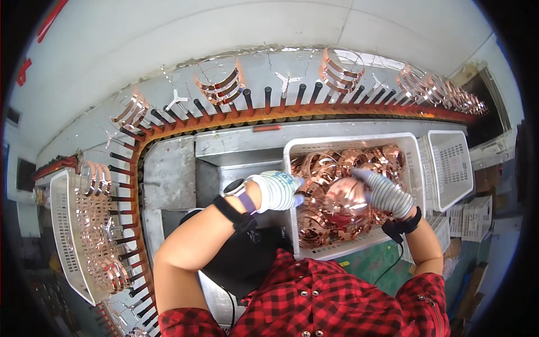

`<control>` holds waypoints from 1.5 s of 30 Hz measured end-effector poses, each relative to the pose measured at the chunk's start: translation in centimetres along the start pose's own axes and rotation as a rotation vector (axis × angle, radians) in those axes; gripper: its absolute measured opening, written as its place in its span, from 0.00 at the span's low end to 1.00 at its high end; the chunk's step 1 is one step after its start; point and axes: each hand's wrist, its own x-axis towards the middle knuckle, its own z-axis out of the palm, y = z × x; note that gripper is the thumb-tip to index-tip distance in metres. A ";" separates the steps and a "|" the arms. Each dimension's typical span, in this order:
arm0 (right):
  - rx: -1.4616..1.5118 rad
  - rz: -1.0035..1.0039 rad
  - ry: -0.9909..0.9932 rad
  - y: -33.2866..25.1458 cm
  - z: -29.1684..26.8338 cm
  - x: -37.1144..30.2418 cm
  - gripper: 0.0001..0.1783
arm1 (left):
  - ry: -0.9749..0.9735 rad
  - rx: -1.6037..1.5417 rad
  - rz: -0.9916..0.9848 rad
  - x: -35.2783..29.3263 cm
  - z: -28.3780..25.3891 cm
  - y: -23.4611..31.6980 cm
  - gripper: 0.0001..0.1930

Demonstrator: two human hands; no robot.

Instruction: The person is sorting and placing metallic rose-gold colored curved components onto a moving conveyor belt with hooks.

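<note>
My left hand [278, 191], in a striped glove with grey-blue fingertips, reaches over the left rim of a white plastic basket [289, 224]. Its fingers point right and are slightly apart, with nothing visible between them. Inside the basket lies a heap of shiny copper-coloured metal rings [314, 224]. My right hand [390, 194], gloved alike, is above the right side of the heap. Its fingers curl at the edge of a rounded shiny copper-coloured piece [346, 201], blurred by motion, between my hands. The piece's exact shape is unclear.
Along the back and left runs a curved orange-brown conveyor track [281, 113] with black-tipped pegs. Banded copper rings [220, 84] hang above it on hooks. White baskets stand at the right [449, 168] and left [66, 236]. A black cloth-like item [252, 258] lies before me.
</note>
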 end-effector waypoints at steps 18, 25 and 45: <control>0.612 -0.286 0.244 -10.2 5.7 3.6 0.46 | 0.504 -0.175 -0.191 9.4 -6.6 4.0 0.27; 0.789 -0.358 0.397 -7.1 4.9 4.0 0.31 | 0.672 -0.205 -0.223 13.2 -8.3 6.3 0.27; 0.921 -0.565 0.254 1.5 -5.1 -2.0 0.12 | 0.667 -0.056 -0.165 20.1 -7.1 16.1 0.26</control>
